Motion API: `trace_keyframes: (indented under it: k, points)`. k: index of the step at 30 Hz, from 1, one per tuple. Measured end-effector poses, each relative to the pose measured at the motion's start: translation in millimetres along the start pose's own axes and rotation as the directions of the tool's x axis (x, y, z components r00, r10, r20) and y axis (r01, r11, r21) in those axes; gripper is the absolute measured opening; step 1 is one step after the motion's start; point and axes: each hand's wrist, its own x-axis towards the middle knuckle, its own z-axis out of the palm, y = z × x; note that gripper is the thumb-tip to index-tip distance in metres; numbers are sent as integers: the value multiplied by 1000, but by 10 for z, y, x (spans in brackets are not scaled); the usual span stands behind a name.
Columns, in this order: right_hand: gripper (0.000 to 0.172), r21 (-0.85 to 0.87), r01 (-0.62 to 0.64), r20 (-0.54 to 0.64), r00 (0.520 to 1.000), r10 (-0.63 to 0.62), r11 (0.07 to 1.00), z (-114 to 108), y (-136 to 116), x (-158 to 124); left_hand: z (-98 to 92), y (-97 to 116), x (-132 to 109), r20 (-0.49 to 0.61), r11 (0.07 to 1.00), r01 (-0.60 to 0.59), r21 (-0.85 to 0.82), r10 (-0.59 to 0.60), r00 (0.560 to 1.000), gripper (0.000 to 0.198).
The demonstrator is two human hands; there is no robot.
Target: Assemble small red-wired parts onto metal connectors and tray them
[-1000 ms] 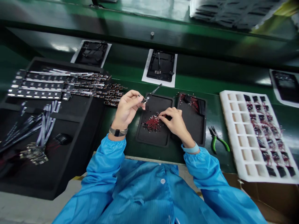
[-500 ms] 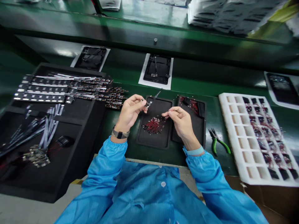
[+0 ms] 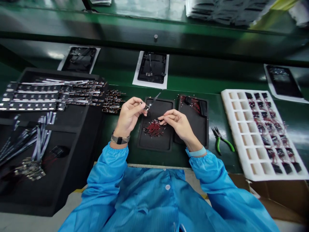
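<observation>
Over black tray (image 3: 156, 146), small board (image 3: 146, 106) is clamped in left hand (image 3: 128, 116), right hand (image 3: 178, 125) is pinched shut at red wire pile (image 3: 152, 129) (held wire not discernible); foam tray (image 3: 235, 127) right of it is judged half filled, pile unused.

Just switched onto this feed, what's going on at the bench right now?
A person in a blue smock works at a green bench. The left hand holds up a thin strip between its fingertips, over a black tray. The right hand is pinched just above a pile of small red wired parts on that tray; whether it holds one is too small to tell. Green-handled pliers lie to the right, beside a white foam tray partly filled with parts.
</observation>
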Motion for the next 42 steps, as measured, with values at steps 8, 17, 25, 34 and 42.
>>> trace_keyframes:
  k: [8,17,25,34,42]
  points:
    - [36,-7,-62,-9,998,62,998,-13,-31,-24,1,-32,0,2,999,4,46,-4,1000,35]
    - [33,-39,-79,27,996,80,996,-55,-24,-22,-30,-16,-3,16,996,-85,-27,86,996,28]
    - [28,-102,-48,108,992,59,994,-87,-111,-86,-54,-16,-22,14,981,-92,170,91,996,24]
    - [31,-187,-34,110,992,55,982,-120,-295,-171,21,-44,-73,277,863,-42,504,-116,954,25]
    - [25,-343,22,150,988,31,939,-59,-257,-154,92,-43,-123,367,768,-46,639,-252,895,24]
